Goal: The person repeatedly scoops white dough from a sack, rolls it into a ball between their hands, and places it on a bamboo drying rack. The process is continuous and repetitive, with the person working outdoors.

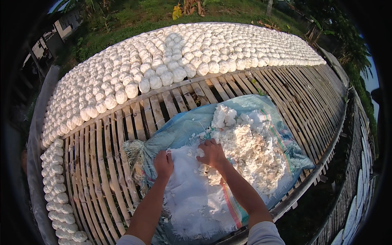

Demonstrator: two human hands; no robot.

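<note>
A heap of white, crumbly, pulpy mass [253, 151] lies on an opened white woven sack [183, 204] with red and green stripes. Beneath it spreads a blue woven sack [179, 130], its gathered end frayed on the left. My left hand [164, 164] is closed on the white sack's upper left edge. At the heap's left side, my right hand [212, 154] has its fingers curled around a small white lump [200, 153], which shows between thumb and fingers. Loose crumbs are scattered on the sack around both hands.
Everything rests on a slatted bamboo rack [106, 163] with gaps between the strips. Many rows of white rounded lumps [122, 81] cover its far part, and more line the left edge [59, 196]. Another slatted rack [351, 196] stands at right. Grass and plants lie beyond.
</note>
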